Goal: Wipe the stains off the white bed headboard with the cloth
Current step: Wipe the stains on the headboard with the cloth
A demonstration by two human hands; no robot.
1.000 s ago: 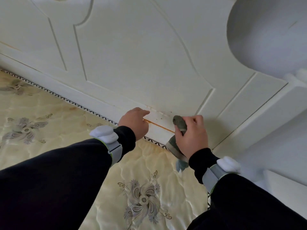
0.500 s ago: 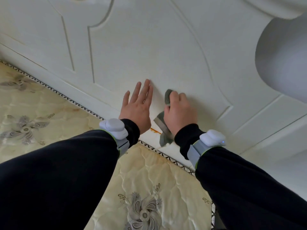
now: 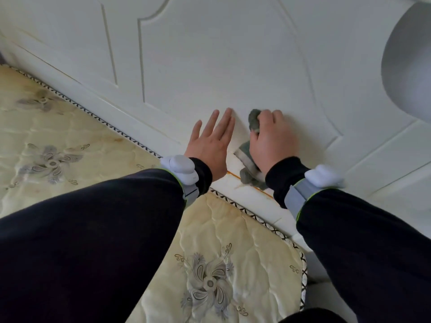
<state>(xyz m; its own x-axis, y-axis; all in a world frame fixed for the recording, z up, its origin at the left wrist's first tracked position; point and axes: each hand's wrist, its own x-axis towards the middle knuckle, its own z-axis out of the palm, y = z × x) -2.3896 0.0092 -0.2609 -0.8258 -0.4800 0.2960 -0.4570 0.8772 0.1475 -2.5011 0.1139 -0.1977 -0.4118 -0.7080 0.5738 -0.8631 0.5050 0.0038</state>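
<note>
The white headboard (image 3: 210, 66) with carved panel lines fills the upper view. My right hand (image 3: 271, 141) is shut on a grey-green cloth (image 3: 254, 121) and presses it against the central panel; a loose end of the cloth hangs below my palm. My left hand (image 3: 211, 143) lies flat on the panel just left of it, fingers spread, holding nothing. An orange-brown stain line (image 3: 235, 177) runs along the lower rail between my two wrists, partly hidden by the hanging cloth.
A cream quilted mattress (image 3: 70, 141) with grey flower patterns and a black-and-white trim lies against the headboard's base. Its corner (image 3: 300, 257) sits at the lower right. A rounded white headboard post (image 3: 410, 66) stands at the upper right.
Both hands rose from the lower rail onto the central panel. My left hand went from curled to flat and spread. The cloth moved up with my right hand.
</note>
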